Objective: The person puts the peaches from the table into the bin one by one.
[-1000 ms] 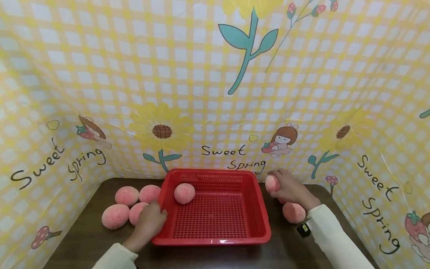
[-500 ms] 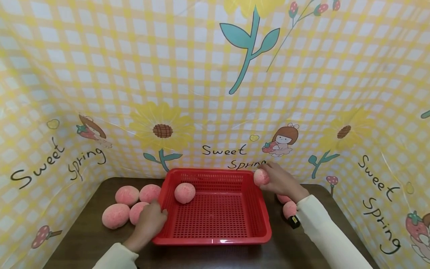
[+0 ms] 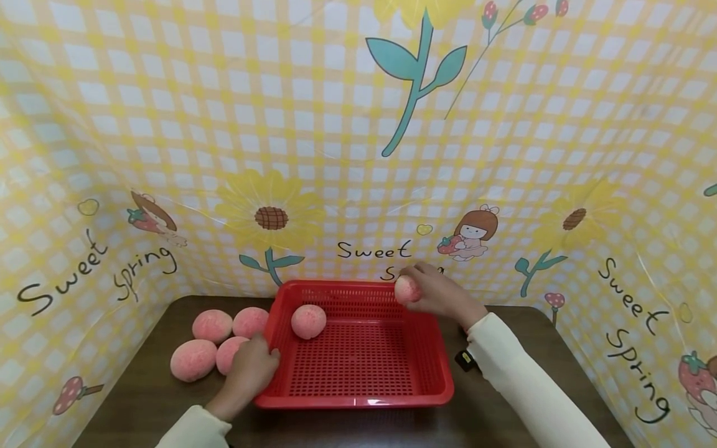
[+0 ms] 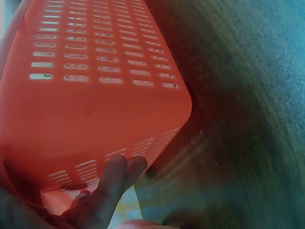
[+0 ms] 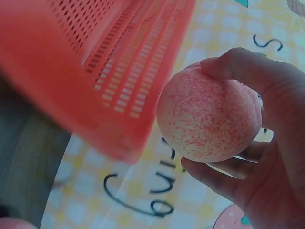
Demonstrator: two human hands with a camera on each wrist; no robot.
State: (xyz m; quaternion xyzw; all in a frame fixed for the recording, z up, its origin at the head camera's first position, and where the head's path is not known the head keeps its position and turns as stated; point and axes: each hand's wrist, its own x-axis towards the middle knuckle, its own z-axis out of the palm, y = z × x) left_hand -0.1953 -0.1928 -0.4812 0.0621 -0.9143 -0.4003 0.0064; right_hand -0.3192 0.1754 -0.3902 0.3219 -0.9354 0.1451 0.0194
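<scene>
A pink, speckled peach [image 3: 406,290] is gripped between the thumb and fingers of my right hand [image 3: 437,292], above the back right part of the red plastic basket [image 3: 353,402]. The right wrist view shows the held peach [image 5: 209,114] close up beside the basket's perforated wall. My left hand [image 3: 252,368] holds the basket's left rim, its fingers [image 4: 107,191] lying along the outer wall in the left wrist view. One peach [image 3: 308,322] sits inside the basket at the back left.
Several peaches [image 3: 212,326] are grouped on the brown table [image 3: 145,398], left of the basket. A small black wrist device [image 3: 465,359] shows by the right sleeve, which hides the table's right side. A yellow checked cloth [image 3: 336,186] surrounds the table.
My right hand has carried its peach leftward from the table's right side to over the basket. The peaches on the right have become hidden behind the arm. The left hand has stayed put.
</scene>
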